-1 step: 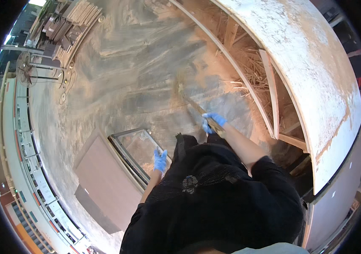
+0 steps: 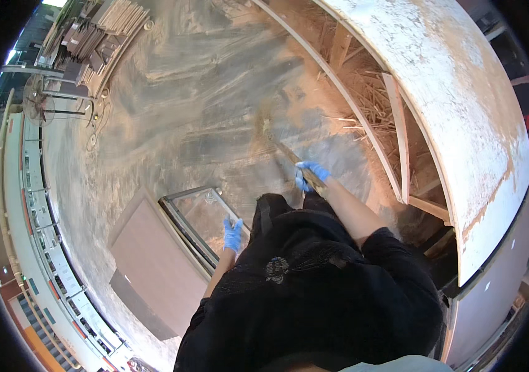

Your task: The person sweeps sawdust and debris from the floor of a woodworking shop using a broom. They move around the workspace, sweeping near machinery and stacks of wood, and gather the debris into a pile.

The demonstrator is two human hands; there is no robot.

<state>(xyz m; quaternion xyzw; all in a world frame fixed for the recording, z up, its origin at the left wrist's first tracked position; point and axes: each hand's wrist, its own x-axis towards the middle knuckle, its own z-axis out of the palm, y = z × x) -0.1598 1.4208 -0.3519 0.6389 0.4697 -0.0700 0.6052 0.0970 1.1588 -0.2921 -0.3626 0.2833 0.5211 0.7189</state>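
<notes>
My right hand [image 2: 311, 175], in a blue glove, is wrapped round the wooden handle of a broom [image 2: 288, 152]. The broom slants forward and left, its straw-coloured bristles down on the dusty floor and blurred. My left hand [image 2: 233, 235], gloved in the same blue, hangs beside my left thigh with its fingers apart and nothing visible in them. In the picture it overlaps the near edge of a grey rectangular frame [image 2: 217, 197]; whether it touches the frame I cannot tell. Brownish flat panels [image 2: 156, 254] lie just left of that frame.
On the right, a large white sheet [image 2: 462, 93] spans a wooden base with sawdust and loose wood strips [image 2: 376, 108] beneath. Wood pieces [image 2: 84, 40] are stacked at the far left, near a standing fan [image 2: 36, 101]. A long machine [image 2: 47, 229] lines the left side.
The broom and my right hand stay nearly in place, the hand slightly lower and left. My left hand has shifted a little to the left. My legs have moved slightly.
</notes>
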